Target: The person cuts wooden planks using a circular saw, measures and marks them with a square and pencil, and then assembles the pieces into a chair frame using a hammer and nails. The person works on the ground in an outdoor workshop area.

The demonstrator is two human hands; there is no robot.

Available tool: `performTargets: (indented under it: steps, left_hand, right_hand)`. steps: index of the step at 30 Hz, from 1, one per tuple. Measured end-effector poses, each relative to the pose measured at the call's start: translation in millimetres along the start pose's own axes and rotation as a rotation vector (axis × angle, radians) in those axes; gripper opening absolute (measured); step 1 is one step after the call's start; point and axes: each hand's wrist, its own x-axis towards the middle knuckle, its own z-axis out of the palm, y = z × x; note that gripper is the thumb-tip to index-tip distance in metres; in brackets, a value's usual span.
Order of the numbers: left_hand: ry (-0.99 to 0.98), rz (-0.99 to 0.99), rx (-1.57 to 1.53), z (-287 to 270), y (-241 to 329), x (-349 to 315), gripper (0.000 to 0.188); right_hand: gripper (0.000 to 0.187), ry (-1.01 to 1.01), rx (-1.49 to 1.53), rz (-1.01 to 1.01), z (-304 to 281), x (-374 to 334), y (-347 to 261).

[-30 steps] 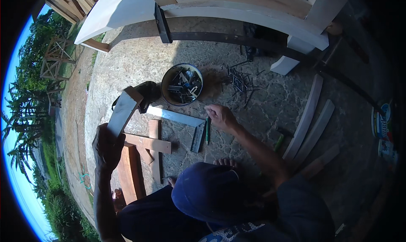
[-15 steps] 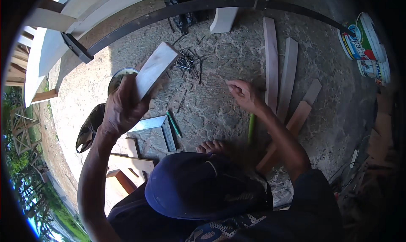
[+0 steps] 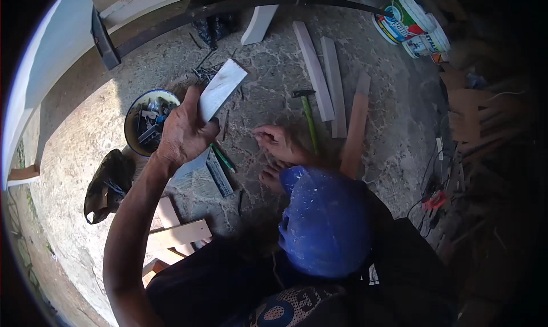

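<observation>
My left hand is closed round a short pale wooden block, holding it up at a slant above the floor. My right hand hovers near a bare foot, its fingertips pinched together; whatever may be between them is too small to name. Right of that hand lies a hammer with a green handle and dark head. Beneath my left forearm are a metal try square and a green pencil. Loose nails lie scattered behind the block, which partly covers them.
An enamel bowl of hardware and a black plastic bag are at left. Wooden strips lie right of the hammer, wood offcuts at lower left. Buckets stand far right; a dark bar crosses the back.
The view has swung to the right, bringing the bowl's contents and hammer head into sight. My right hand has drawn back closer to the foot. My left hand still grips the block.
</observation>
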Motion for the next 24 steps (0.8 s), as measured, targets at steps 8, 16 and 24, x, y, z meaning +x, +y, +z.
performTargets:
  steps: [8,16,24]
  left_hand:
    - [-0.05,0.101,-0.14,48,33,44,0.049]
    - [-0.064,0.001,-0.442,48,26,27,0.054]
    - [-0.185,0.022,-0.335,50,12,28,0.056]
  right_hand:
    - [0.025,0.521,0.127,0.153,-36,-139,23]
    - [0.026,0.605,0.038,0.324,20,-271,56]
    - [0.027,1.283,-0.152,0.961,-32,-441,119]
